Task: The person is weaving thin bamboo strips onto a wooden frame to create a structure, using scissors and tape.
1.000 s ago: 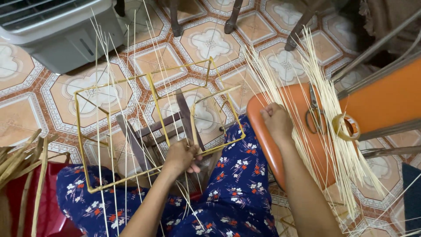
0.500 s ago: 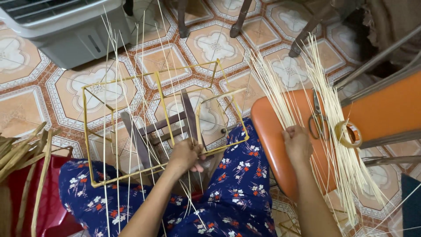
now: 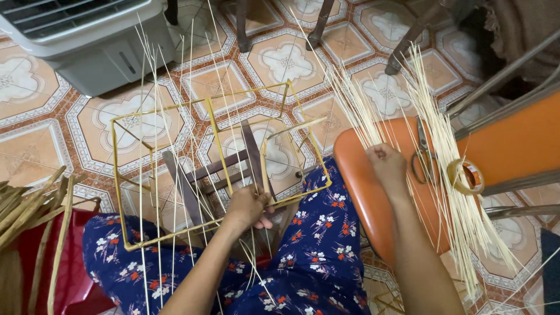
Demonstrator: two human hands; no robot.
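Two bare forearms reach up from six o'clock over a lap in dark blue floral cloth [image 3: 315, 256]. At about seven o'clock of centre the left hand [image 3: 248, 207] is clenched around the near edge of a yellow frame [image 3: 207, 116], a box-shaped skeleton of thin bamboo sticks resting tilted over the knees, with thin pale slivers [image 3: 153, 76] standing up through it and leaning toward twelve o'clock. Under the frame lies a small dark wooden stand [image 3: 198, 175], its crossed bars showing through the open sides.

At three o'clock of centre the right hand [image 3: 385, 163] rests with fingers curled on an orange plastic chair seat [image 3: 356, 175], touching the lower part of a loose bundle of pale bamboo strips [image 3: 449, 151] that fans out across the seat from one o'clock down to five o'clock; whether it grips any strip cannot be told. Just beside the hand, toward three o'clock, dark scissors [image 3: 423, 154] lie among the strips, and a roll of tape [image 3: 465, 176] sits next to them.

At eight o'clock, wider tan bamboo slats [image 3: 26, 204] lean over a red plastic stool [image 3: 70, 262]. Farther off, patterned floor tiles [image 3: 286, 58] spread out, and a grey fan unit [image 3: 87, 41] stands at eleven o'clock.
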